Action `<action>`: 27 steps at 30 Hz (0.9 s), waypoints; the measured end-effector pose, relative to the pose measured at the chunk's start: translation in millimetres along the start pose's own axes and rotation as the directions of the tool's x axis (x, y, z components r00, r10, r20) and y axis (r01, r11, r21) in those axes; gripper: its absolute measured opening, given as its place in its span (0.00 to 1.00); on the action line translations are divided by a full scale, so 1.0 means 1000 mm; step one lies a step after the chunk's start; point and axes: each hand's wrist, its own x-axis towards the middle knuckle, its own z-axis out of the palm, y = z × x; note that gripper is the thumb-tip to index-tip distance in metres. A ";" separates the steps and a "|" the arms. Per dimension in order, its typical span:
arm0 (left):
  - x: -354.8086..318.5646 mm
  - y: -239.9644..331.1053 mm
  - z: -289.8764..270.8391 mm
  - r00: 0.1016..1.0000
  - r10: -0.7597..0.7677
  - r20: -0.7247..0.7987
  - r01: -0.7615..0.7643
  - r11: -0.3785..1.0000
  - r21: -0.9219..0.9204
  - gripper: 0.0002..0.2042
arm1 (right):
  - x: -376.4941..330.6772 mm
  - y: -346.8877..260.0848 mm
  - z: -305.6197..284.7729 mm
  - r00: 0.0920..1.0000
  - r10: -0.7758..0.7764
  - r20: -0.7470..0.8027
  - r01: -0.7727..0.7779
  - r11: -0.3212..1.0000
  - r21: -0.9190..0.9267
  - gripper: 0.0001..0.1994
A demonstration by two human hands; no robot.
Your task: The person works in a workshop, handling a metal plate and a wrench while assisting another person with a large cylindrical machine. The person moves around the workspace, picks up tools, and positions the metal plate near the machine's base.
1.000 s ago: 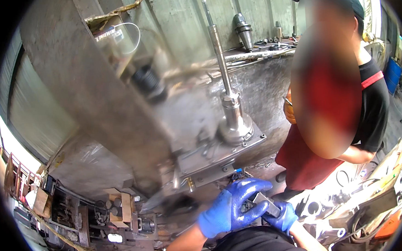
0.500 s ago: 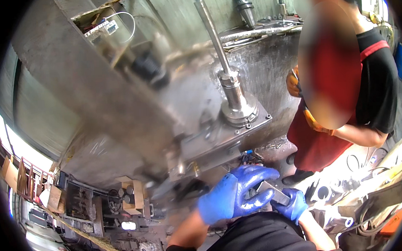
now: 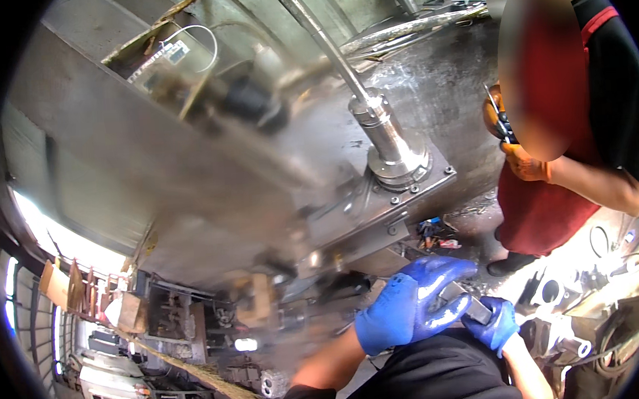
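Note:
A small grey rectangular metal block (image 3: 475,309) is held low in front of my body. My left hand (image 3: 419,303), in a blue coated glove, curves its thumb and fingers around the block's left end. The other end is gripped by my right hand (image 3: 494,325), also in a blue glove. Beyond my hands stands a shiny flanged metal cylinder (image 3: 391,140) on a bolted steel plate (image 3: 428,187). A long metal rod (image 3: 322,42) rises from its top, tilted to the left.
At the right stands a person in a red apron (image 3: 536,215), their orange-gloved hands (image 3: 526,161) around a thin metal tool. Round metal parts (image 3: 550,291) lie at the lower right. A straw broom (image 3: 199,379) and a cardboard box (image 3: 130,313) are at the lower left.
The whole view has shifted, so my hands, the block and the cylinder appear farther right. Both hands keep their hold on the block. The other person's thin tool now shows more plainly.

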 end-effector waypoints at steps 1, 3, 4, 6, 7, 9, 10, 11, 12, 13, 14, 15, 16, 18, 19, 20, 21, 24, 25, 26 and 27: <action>0.002 -0.002 0.003 1.000 0.012 0.005 -0.012 1.000 0.026 0.22 | 0.001 0.002 -0.003 1.000 0.004 0.019 -0.003 1.000 -0.023 0.13; 0.003 0.000 0.001 1.000 -0.013 0.008 0.013 0.999 0.044 0.23 | 0.004 0.011 0.002 0.999 -0.032 0.000 0.032 0.999 -0.010 0.13; 0.005 0.000 0.003 1.000 -0.022 0.010 0.021 0.999 0.041 0.23 | 0.005 0.012 0.002 0.999 -0.047 -0.006 0.047 0.998 -0.044 0.13; 0.006 0.001 0.004 0.999 -0.049 0.012 0.048 0.998 0.034 0.23 | 0.006 0.007 -0.004 0.999 -0.033 0.036 0.032 0.999 0.020 0.14; 0.007 0.000 0.005 0.998 -0.059 0.015 0.059 0.998 0.023 0.23 | 0.007 0.003 -0.007 0.998 -0.020 0.055 0.017 0.999 0.048 0.14; 0.012 0.001 0.004 0.996 -0.080 0.029 0.079 0.996 0.040 0.23 | 0.011 0.003 -0.007 0.998 -0.051 0.037 0.049 0.997 0.056 0.13; 0.015 0.004 0.003 0.996 -0.088 0.033 0.087 0.995 0.044 0.23 | 0.012 0.004 -0.008 0.997 -0.066 0.028 0.065 0.996 0.054 0.13; 0.018 0.007 0.000 0.990 -0.129 0.058 0.128 0.991 0.028 0.22 | 0.013 0.007 -0.008 0.995 -0.095 0.011 0.094 0.995 0.038 0.14; 0.020 0.007 0.000 0.988 -0.135 0.074 0.134 0.991 0.014 0.22 | 0.013 0.013 -0.006 0.997 -0.068 0.028 0.067 0.997 0.039 0.15; 0.020 0.005 0.000 0.986 -0.145 0.081 0.145 0.989 0.005 0.22 | 0.016 0.017 -0.004 0.997 -0.051 0.052 0.049 0.998 0.039 0.17; 0.020 0.005 0.000 0.984 -0.154 0.088 0.155 0.988 -0.004 0.22 | 0.017 0.020 -0.005 0.997 -0.034 0.075 0.031 0.999 0.038 0.19; 0.019 0.005 0.000 0.982 -0.164 0.088 0.166 0.986 -0.009 0.22 | 0.020 0.017 -0.010 0.992 -0.009 0.127 0.006 1.000 0.030 0.21; 0.018 0.005 0.000 0.984 -0.160 0.077 0.160 0.987 -0.001 0.22 | 0.019 0.020 -0.010 0.992 -0.011 0.129 0.007 1.000 0.025 0.21; 0.018 0.006 0.000 0.988 -0.143 0.057 0.142 0.990 0.018 0.22 | 0.021 0.029 -0.005 0.992 -0.014 0.124 0.012 1.000 0.013 0.22; 0.017 0.007 -0.001 0.988 -0.147 0.055 0.146 0.989 0.016 0.22 | 0.022 0.029 -0.005 0.991 -0.033 0.130 0.034 0.999 -0.009 0.23; 0.017 0.008 -0.002 0.987 -0.151 0.054 0.150 0.989 0.014 0.22 | 0.022 0.028 -0.006 0.990 -0.025 0.136 0.026 1.000 -0.006 0.23; 0.016 0.008 -0.003 0.987 -0.154 0.053 0.154 0.988 0.012 0.22 | 0.023 0.026 -0.007 0.990 -0.017 0.143 0.017 1.000 -0.004 0.23; 0.013 0.009 -0.006 0.993 -0.115 0.020 0.114 0.993 0.039 0.22 | 0.024 0.021 -0.009 0.986 -0.013 0.166 0.014 1.000 -0.008 0.24; 0.012 0.008 -0.007 0.993 -0.117 0.028 0.117 0.993 0.021 0.22 | 0.024 0.020 -0.009 0.984 -0.014 0.175 0.017 1.000 -0.012 0.24; 0.012 0.008 -0.009 0.992 -0.120 0.036 0.120 0.993 0.003 0.22 | 0.025 0.020 -0.010 0.985 -0.013 0.174 0.016 1.000 -0.016 0.24; 0.012 0.007 -0.010 0.992 -0.121 0.044 0.122 0.992 -0.015 0.22 | 0.025 0.020 -0.009 0.985 -0.011 0.173 0.015 1.000 -0.021 0.24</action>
